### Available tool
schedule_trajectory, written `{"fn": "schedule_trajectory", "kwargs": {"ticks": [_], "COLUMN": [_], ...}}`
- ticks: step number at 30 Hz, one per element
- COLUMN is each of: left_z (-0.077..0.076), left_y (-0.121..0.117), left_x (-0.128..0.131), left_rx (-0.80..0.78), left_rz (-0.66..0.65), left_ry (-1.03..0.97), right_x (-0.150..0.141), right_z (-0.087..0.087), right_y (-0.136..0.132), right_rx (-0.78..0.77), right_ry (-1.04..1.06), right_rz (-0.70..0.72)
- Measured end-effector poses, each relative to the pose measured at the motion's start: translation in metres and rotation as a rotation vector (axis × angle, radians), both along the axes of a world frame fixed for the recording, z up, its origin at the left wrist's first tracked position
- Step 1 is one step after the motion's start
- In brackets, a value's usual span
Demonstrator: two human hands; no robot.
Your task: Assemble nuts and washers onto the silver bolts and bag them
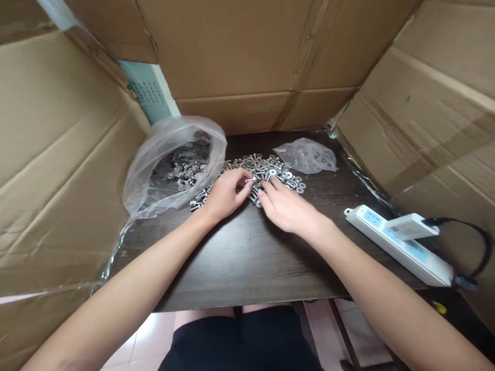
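Observation:
A heap of loose metal bolts and washers [253, 164] lies on the dark wooden table [232, 263]. At the heap's front edge, my left hand [227, 195] is closed, pinching a small silver bolt [250, 179] between thumb and fingers. Close on its right, my right hand [284, 206] rests palm down with its fingertips among the bolts; its fingers are stretched out, and nothing shows in them. To the left of the heap stands an open clear plastic bag [135, 180] with bolts [187, 174] inside.
A smaller clear plastic bag [309, 155] with a few metal pieces lies behind on the right. A white power strip [402, 247] with a plugged-in charger [412, 226] sits at the right. Cardboard walls [240, 51] enclose the table at the back and both sides.

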State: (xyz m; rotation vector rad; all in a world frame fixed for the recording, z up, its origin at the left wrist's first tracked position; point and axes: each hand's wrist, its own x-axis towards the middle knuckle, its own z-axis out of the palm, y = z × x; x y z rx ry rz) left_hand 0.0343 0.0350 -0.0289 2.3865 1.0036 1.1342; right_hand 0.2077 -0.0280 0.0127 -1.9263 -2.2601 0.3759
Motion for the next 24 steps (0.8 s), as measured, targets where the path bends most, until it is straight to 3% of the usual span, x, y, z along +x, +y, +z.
{"fn": "schedule_trajectory", "kwargs": {"ticks": [3,5,8,11,14,24], "left_z": [0.001,0.002,0.004,0.006,0.007,0.008], "left_y": [-0.003,-0.005,-0.008,-0.010,-0.010,-0.011], "left_x": [-0.004,-0.006,-0.006,-0.005,-0.002,-0.003], "left_rx": [-0.009,-0.009,0.005,0.044,0.075,0.137], "left_rz": [-0.015,-0.008,0.001,-0.009,-0.061,-0.031], "left_ry": [0.006,0.009,0.035,0.073,0.120,0.109], "right_x": [0.006,0.007,0.008,0.014,0.020,0.011], "right_z": [0.007,-0.001,-0.020,-0.033,-0.034,-0.031], "right_y": [0.013,0.020,0.026,0.030,0.031,0.022], "right_rx": [0.226,0.398,0.528,0.553,0.536,0.513], "right_ry": [-0.012,0.098,0.280,0.469,0.559,0.513], "right_rz": [0.001,0.083,0.185,0.214,0.272,0.226]}}
